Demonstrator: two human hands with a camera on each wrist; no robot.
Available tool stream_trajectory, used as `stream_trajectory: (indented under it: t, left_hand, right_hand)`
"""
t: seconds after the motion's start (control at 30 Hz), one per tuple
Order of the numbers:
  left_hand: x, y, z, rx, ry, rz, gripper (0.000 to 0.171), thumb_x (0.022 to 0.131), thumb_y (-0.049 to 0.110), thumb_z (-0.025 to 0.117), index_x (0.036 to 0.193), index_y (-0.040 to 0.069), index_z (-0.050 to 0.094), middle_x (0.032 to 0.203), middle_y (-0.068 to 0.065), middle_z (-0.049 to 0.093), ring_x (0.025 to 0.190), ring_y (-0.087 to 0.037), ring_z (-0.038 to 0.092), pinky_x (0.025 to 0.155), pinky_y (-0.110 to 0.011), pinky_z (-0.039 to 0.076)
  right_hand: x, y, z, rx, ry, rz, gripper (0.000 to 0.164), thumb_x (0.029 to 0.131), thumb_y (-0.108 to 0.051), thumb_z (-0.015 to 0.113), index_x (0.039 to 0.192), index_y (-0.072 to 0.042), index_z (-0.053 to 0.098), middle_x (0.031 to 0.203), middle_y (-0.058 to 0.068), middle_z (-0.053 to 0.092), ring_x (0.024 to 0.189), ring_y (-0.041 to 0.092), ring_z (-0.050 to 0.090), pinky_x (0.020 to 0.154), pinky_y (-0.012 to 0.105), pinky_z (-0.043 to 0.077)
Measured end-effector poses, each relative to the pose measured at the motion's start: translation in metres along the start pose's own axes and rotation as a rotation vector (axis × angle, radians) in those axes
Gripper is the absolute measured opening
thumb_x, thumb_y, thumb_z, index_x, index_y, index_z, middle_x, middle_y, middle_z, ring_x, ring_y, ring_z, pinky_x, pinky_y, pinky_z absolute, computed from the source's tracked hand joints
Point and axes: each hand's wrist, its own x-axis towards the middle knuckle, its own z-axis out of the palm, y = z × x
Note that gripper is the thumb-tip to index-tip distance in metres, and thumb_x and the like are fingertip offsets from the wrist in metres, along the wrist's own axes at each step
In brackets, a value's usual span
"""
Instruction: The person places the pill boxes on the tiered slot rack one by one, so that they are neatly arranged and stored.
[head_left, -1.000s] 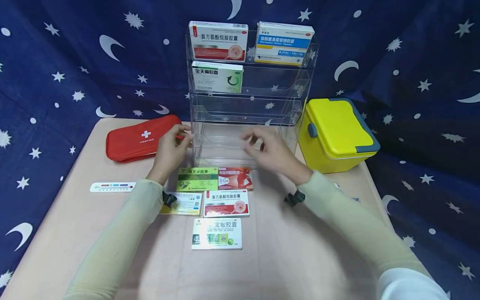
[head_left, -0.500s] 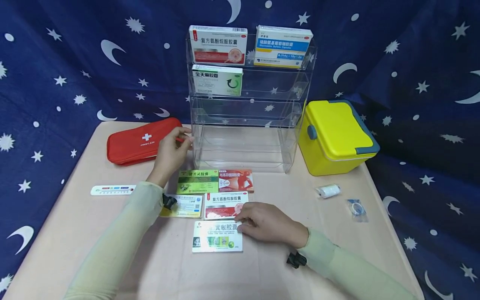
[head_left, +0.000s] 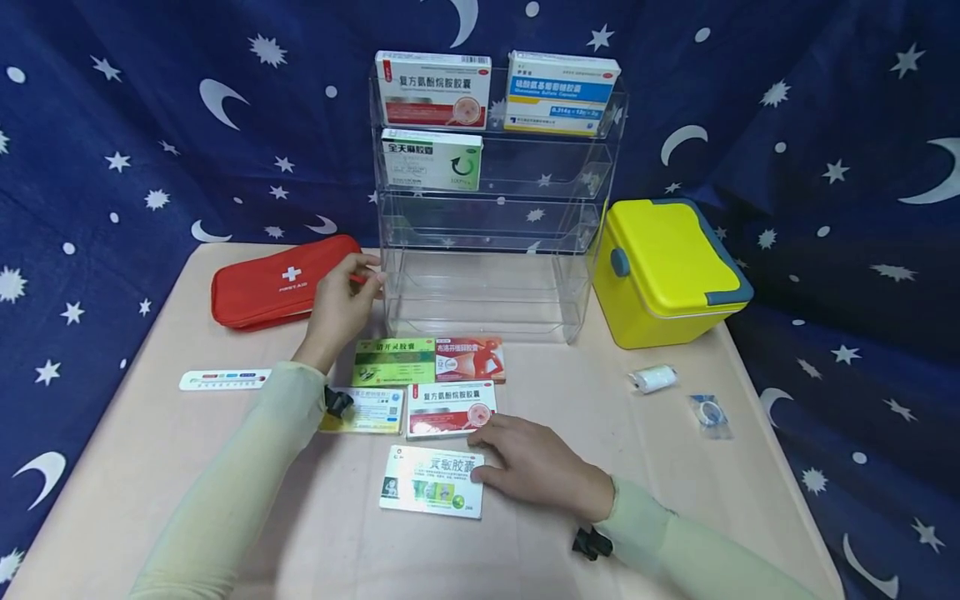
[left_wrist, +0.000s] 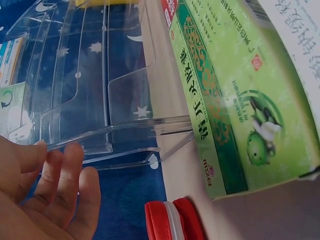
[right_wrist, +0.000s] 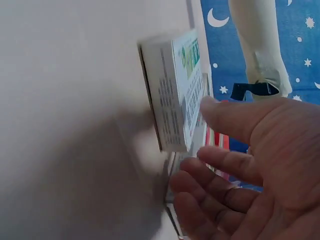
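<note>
My left hand (head_left: 341,307) is at the lower left side of a clear tiered display rack (head_left: 483,312). Seen from the left wrist, thumb and fingertips pinch the rack's clear side edge. Down at the front, my right hand (head_left: 543,467) holds the right end of a white medicine box (head_left: 429,492) by thumb and fingers. That box lies slightly turned; the right wrist view shows its printed end (right_wrist: 172,100) tilted. Behind it are a red-and-white box (head_left: 452,410), a white-and-yellow box (head_left: 371,412), a green box (head_left: 393,361) and a red box (head_left: 470,360).
Three boxes stand on the upper tiers, among them a green-and-white box (head_left: 431,161). A red first-aid pouch (head_left: 285,283) lies left, a yellow case (head_left: 667,267) stands right. A thermometer-like strip (head_left: 225,380), a white roll (head_left: 654,378) and a small packet (head_left: 709,415) lie on the table.
My right hand has come down from the rack to the front white medicine box. That box has shifted toward me and turned slightly. My left hand stays at the rack.
</note>
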Motion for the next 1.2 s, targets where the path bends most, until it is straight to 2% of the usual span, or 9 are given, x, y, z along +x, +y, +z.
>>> stream_trajectory:
  t: [0.1,0.23,0.33,0.53,0.7,0.9,1.1,1.2]
  left_hand:
    - [0.001,0.0,-0.001,-0.002,0.001,-0.004,0.028,0.101,0.015,0.066,0.128,0.011,0.061,0.1,-0.009,0.066,0.085,-0.029,0.07,0.072,-0.039,0.051]
    - [0.001,0.002,-0.002,-0.007,0.007,-0.01,0.028,0.1,0.014,0.066,0.128,0.011,0.061,0.1,-0.009,0.065,0.083,-0.025,0.069,0.072,-0.039,0.051]
    - [0.001,0.002,-0.002,-0.002,0.006,-0.014,0.029,0.101,0.015,0.066,0.129,0.011,0.061,0.1,-0.008,0.065,0.082,-0.022,0.068,0.073,-0.039,0.051]
    - [0.002,0.001,-0.001,-0.004,-0.001,-0.013,0.029,0.101,0.015,0.066,0.129,0.011,0.061,0.1,-0.009,0.066,0.082,-0.022,0.069,0.073,-0.039,0.052]
    - [0.001,0.001,-0.001,-0.009,-0.003,-0.028,0.029,0.101,0.015,0.066,0.13,0.012,0.06,0.101,-0.008,0.064,0.085,-0.025,0.07,0.075,-0.04,0.053]
    - [0.0,0.002,-0.002,-0.01,-0.003,-0.029,0.03,0.101,0.016,0.066,0.13,0.012,0.06,0.101,-0.008,0.064,0.087,-0.028,0.07,0.075,-0.04,0.053]
    - [0.001,0.001,0.0,-0.004,-0.001,-0.012,0.03,0.101,0.016,0.065,0.13,0.01,0.061,0.101,-0.009,0.065,0.088,-0.032,0.069,0.073,-0.039,0.051]
    - [0.001,0.0,0.0,0.006,0.001,-0.013,0.029,0.101,0.016,0.065,0.129,0.01,0.061,0.1,-0.01,0.065,0.087,-0.032,0.069,0.072,-0.039,0.051]
  right_hand:
    - [-0.005,0.001,0.006,0.033,0.015,0.028,0.047,0.087,-0.044,0.08,0.122,-0.014,0.071,0.114,-0.008,0.066,0.099,0.008,0.058,0.085,0.034,0.052]
    - [-0.008,0.004,0.013,0.069,0.006,0.037,0.051,0.085,-0.052,0.08,0.12,-0.016,0.071,0.108,-0.012,0.063,0.092,0.006,0.056,0.077,0.028,0.05]
    - [-0.008,0.005,0.016,0.07,0.013,0.029,0.049,0.085,-0.051,0.08,0.119,-0.018,0.071,0.104,-0.012,0.061,0.088,0.007,0.054,0.073,0.026,0.047]
    - [-0.009,0.005,0.017,0.043,0.066,0.016,0.047,0.09,-0.039,0.078,0.128,-0.013,0.068,0.124,-0.005,0.064,0.113,0.012,0.057,0.095,0.037,0.05]
    - [-0.011,0.003,0.019,0.022,0.07,0.032,0.056,0.093,-0.042,0.075,0.136,-0.01,0.063,0.134,0.002,0.06,0.121,0.016,0.055,0.098,0.039,0.049]
    - [-0.014,0.003,0.021,0.02,0.104,0.021,0.057,0.091,-0.044,0.077,0.136,-0.012,0.064,0.131,0.0,0.059,0.114,0.012,0.055,0.094,0.035,0.05]
    - [-0.01,0.003,0.019,0.042,0.259,0.019,0.052,0.085,-0.038,0.084,0.13,-0.017,0.067,0.116,-0.007,0.06,0.094,0.007,0.053,0.075,0.024,0.049]
    - [-0.009,0.005,0.022,0.059,0.296,0.001,0.049,0.085,-0.035,0.084,0.128,-0.018,0.067,0.115,-0.008,0.059,0.093,0.006,0.052,0.074,0.022,0.048]
